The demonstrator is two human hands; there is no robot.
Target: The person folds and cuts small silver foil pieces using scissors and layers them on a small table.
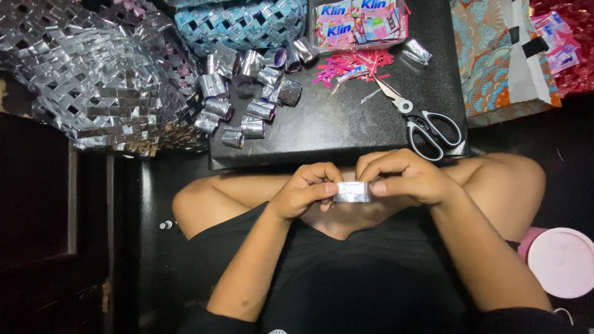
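My left hand [305, 188] and my right hand [407, 177] meet above my lap, both pinching a small folded silver foil strip [352, 192] between thumbs and fingers. The strip lies flat and horizontal between the two hands. Just beyond the hands is a black board [346, 127] resting across my legs. On it lie black-handled scissors [424, 120], a heap of folded silver foil pieces [250, 99] and pink paper trimmings [352, 65].
A woven silver foil mat [93, 80] spreads at the left, a blue woven piece [238, 25] behind the board. A clear box of pink sachet wrappers [359, 25] sits at the board's far edge. A patterned bag [501, 55] is at right, a pink lidded container [560, 260] by my right knee.
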